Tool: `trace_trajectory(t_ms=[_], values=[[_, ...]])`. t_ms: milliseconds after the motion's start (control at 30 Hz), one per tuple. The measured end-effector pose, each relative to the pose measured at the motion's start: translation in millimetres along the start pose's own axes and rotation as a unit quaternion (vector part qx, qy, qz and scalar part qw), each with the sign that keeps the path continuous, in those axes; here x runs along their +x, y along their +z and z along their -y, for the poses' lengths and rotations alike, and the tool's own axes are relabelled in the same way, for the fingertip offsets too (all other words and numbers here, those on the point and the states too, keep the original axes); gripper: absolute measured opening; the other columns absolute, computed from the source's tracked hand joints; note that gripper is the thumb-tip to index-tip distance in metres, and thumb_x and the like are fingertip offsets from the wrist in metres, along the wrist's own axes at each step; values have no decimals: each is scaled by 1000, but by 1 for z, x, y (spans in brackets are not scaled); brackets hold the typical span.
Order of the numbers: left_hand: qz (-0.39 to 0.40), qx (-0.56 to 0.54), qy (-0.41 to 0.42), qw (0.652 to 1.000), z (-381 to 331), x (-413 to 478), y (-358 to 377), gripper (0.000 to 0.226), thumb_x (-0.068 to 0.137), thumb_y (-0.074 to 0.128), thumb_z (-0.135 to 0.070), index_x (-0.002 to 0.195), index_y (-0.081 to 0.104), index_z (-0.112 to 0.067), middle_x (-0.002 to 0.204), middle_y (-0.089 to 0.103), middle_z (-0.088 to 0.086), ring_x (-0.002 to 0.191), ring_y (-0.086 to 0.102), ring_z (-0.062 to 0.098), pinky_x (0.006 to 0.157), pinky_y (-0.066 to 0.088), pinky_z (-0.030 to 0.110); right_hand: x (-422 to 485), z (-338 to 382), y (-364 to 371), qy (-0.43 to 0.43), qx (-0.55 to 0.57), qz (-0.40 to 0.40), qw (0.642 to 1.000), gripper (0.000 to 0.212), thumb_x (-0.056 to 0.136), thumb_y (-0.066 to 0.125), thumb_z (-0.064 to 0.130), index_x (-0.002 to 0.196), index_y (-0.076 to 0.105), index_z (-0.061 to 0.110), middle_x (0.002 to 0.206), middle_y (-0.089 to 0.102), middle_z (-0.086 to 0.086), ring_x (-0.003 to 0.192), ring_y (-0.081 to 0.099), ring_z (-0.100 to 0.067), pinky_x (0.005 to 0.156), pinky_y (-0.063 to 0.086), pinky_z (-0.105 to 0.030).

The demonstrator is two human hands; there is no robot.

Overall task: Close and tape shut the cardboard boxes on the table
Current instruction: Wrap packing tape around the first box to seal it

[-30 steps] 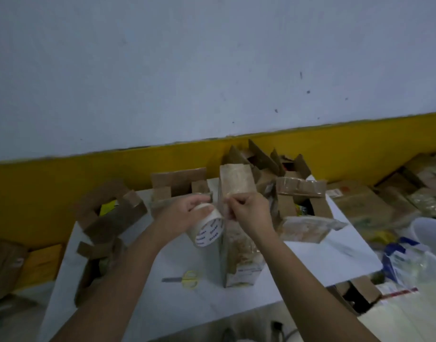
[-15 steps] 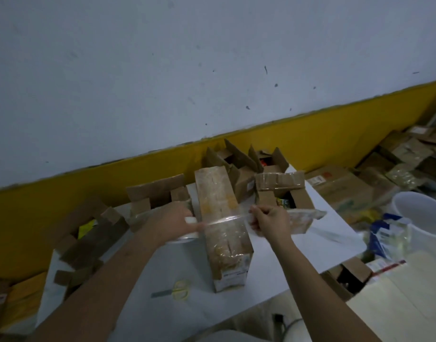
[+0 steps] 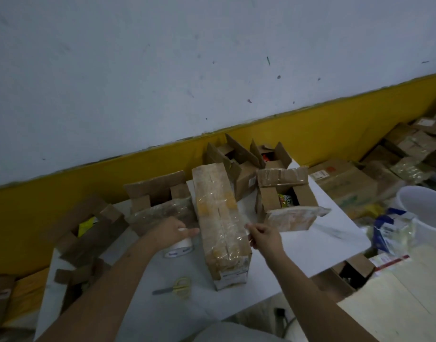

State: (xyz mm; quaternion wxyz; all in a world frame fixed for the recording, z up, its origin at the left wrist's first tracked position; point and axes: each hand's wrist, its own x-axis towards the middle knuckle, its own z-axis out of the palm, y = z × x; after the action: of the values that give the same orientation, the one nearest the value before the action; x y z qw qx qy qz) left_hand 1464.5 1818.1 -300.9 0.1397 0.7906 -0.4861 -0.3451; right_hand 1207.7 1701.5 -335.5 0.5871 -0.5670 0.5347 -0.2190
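A long closed cardboard box point(image 3: 219, 218), wrapped in clear tape, lies lengthwise on the white table point(image 3: 323, 245) in the middle. My left hand point(image 3: 170, 233) grips a white roll of clear tape point(image 3: 180, 249) just left of the box, low by the table. My right hand point(image 3: 265, 236) pinches the free end of the tape at the box's right edge. A strip of clear tape runs across the box top between both hands.
Open boxes stand around: one at the left point(image 3: 88, 228), one behind my left hand point(image 3: 157, 193), two at the back point(image 3: 236, 164), one at the right point(image 3: 286, 193) with a loose flap. Yellow scissors point(image 3: 177, 287) lie near the front edge. A white bucket point(image 3: 424, 208) and more cartons sit off to the right.
My hands drew apart, pulling tape from the roll across the box. Both then lowered, laying the strip onto the box top. The camera view shifted left and down.
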Motion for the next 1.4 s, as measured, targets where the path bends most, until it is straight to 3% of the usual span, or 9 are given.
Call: trace_trajectory(t_ms=[67, 167, 400, 467, 533, 600, 833, 1167, 1400], values=[[5, -25, -1, 1000, 3, 3, 8, 61, 85, 60, -60, 50, 31, -20, 45, 23, -5, 40, 25, 8, 48, 19, 25, 1, -3, 15, 13, -41, -3, 999, 28, 94, 63, 35, 80, 75, 15, 72, 70, -13, 65, 65, -22, 69, 57, -45], [19, -33, -19, 999, 5, 8, 11, 60, 88, 57, -59, 49, 32, -23, 46, 25, -5, 42, 25, 9, 49, 18, 28, 8, -1, 13, 38, -161, -14, 986, 32, 90, 63, 50, 102, 65, 21, 76, 68, -6, 59, 64, -15, 56, 55, -29], [38, -62, 4, 997, -38, 26, 28, 62, 80, 58, -71, 53, 31, -22, 48, 23, -5, 41, 25, 9, 49, 18, 29, -3, 54, 1, -118, -320, -4, 940, 64, 90, 40, 71, 121, 59, 19, 109, 66, -6, 95, 65, -20, 81, 54, -36], [46, -46, 14, 998, -59, 32, 35, 58, 86, 57, -66, 53, 37, -23, 49, 30, -5, 45, 32, 10, 49, 21, 28, -8, 57, 8, -70, -422, 40, 903, 108, 74, 31, 91, 150, 26, 14, 154, 27, -19, 136, 38, -40, 109, 37, -53], [38, -52, 24, 998, -73, 37, 43, 52, 88, 56, -61, 55, 46, -22, 52, 40, -4, 51, 41, 12, 53, 28, 29, -9, 52, 9, -35, -481, 29, 875, 124, 68, 29, 96, 156, -3, 15, 162, -12, -18, 148, 6, -45, 117, 13, -57], [24, -69, 31, 997, -78, 43, 51, 45, 91, 54, -57, 63, 58, -21, 61, 54, -2, 61, 54, 15, 57, 34, 29, -5, 51, 2, -33, -474, 9, 880, 120, 71, 29, 94, 156, -9, 19, 162, -16, -18, 148, 2, -44, 117, 8, -58], [65, -211, 58, 974, -80, 32, 56, 34, 98, 47, -53, 102, 67, -26, 101, 65, -5, 97, 61, 13, 76, 46, 26, 18, 56, -43, 16, -362, 34, 931, 110, 74, 58, 78, 154, -1, 31, 159, 15, -12, 142, 23, -41, 112, 29, -53], [96, -171, 109, 974, -62, 15, 35, 21, 93, 60, -43, 95, 70, -25, 95, 67, 5, 91, 65, 21, 73, 46, 31, 9, 51, -29, 45, -260, 25, 964, 121, 56, 68, 78, 154, 11, 36, 148, 39, -9, 133, 39, -38, 109, 37, -56], [12, -82, 39, 996, -10, -4, 45, 56, 78, 67, -65, 61, 43, -17, 62, 35, 5, 57, 41, 13, 59, 30, 29, -11, 49, -32, 0, -280, 15, 960, 105, 71, 72, 61, 155, 15, 35, 140, 48, -5, 124, 48, -33, 103, 41, -45]])
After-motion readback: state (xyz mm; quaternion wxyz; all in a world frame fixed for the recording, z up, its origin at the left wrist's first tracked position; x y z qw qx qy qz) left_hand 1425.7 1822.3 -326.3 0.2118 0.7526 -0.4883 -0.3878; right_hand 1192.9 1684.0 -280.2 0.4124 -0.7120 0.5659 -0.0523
